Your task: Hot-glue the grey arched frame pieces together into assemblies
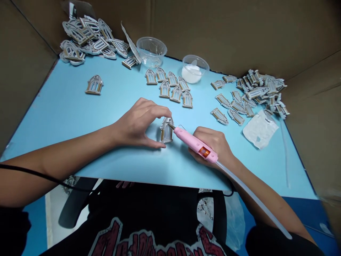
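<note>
Between the thumb and forefinger of my left hand [141, 122] is a small white-and-gold arched window piece [166, 131], held by its top and bottom just above the table. My right hand [213, 142] grips a pink hot glue gun [195, 143]. Its nozzle touches or nearly touches the upper part of the piece; I cannot tell which. A long clear glue stick [253, 199] sticks out of the gun's back end. Beyond my hands, several matching window pieces [176, 94] lie grouped on the blue table [119, 163].
Piles of window pieces stand at the back left [87, 35] and right [261, 89], with one single piece [94, 85] at left. Two clear plastic tubs, one bare-looking [151, 48] and one with white material [191, 73], sit at the back. A white packet [260, 128] lies right. Cardboard walls [239, 32] enclose the table.
</note>
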Demonstrator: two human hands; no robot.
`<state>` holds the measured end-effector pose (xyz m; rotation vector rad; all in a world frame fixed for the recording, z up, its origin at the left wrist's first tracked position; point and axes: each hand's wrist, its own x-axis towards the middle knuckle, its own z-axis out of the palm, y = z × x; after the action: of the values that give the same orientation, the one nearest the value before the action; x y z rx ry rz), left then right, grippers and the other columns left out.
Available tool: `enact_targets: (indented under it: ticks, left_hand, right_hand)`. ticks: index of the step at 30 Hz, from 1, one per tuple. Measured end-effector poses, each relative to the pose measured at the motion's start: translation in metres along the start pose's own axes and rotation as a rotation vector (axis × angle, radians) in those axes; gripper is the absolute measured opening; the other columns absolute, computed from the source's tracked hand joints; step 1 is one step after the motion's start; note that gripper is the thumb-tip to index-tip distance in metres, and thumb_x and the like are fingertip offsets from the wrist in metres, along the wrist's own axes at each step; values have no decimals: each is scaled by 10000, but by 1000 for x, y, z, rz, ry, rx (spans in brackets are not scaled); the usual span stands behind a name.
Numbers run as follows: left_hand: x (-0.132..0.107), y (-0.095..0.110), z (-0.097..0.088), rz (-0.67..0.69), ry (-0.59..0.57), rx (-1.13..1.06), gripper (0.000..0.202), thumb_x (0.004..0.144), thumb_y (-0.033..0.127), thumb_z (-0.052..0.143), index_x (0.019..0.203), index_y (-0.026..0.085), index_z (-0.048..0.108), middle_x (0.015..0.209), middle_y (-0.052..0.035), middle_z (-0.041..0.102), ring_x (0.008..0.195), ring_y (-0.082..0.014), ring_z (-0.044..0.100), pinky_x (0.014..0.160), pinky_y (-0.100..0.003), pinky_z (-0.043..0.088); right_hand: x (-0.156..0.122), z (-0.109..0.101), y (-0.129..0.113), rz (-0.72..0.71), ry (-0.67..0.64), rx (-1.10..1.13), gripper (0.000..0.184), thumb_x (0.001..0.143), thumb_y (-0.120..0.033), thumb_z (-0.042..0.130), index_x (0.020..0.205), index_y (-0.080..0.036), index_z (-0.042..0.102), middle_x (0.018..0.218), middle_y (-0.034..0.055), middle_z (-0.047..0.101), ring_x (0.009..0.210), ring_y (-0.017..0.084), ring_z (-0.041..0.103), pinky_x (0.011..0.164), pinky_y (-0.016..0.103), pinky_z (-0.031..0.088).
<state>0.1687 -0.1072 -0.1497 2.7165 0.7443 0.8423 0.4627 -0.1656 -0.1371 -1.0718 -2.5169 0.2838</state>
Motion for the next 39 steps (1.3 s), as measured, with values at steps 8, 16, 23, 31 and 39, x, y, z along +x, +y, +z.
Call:
enact_targets:
  ticks: [8,16,23,31,39]
  left_hand:
    - [0,-2,2,83,74,13,678,838,684,751,1298,241,523,1266,-97,742,1079,-234,702,954,-389,424]
    - [0,-2,1,136,127,30,698,829,655,784,1314,243,497,1265,-96,742,1052,-228,709,929,-380,432]
    - [0,-2,0,91,101,50,726,808,730,754,1292,246,512,1252,-89,741,1043,-239,705,921,-390,422]
    - [0,-2,3,130,149,57,741,809,702,774,1315,245,484,1240,-89,737,1052,-237,701,918,-384,421]
    - [0,-2,3,89,124,79,734,821,732,740,1296,233,489,1231,-96,737,1054,-235,701,912,-384,426]
  right_hand:
    - [1,2,0,-16,-4,30,209,886,-213,573,691,-214,499,687,-3,545,612,121,526,548,258,354]
    - [3,-2,-1,7,71,83,56,866,-223,626,815,-200,626,856,51,683,702,152,651,594,260,460]
    - [3,0,0,1,86,101,39,867,-228,635,842,-199,643,862,49,682,714,162,657,620,271,484]
    - [2,2,0,14,94,142,101,889,-236,643,978,-203,676,970,72,718,829,189,700,682,287,525]
    - [3,4,0,11,110,151,141,909,-269,642,1033,-207,666,981,77,727,846,194,698,700,297,534]
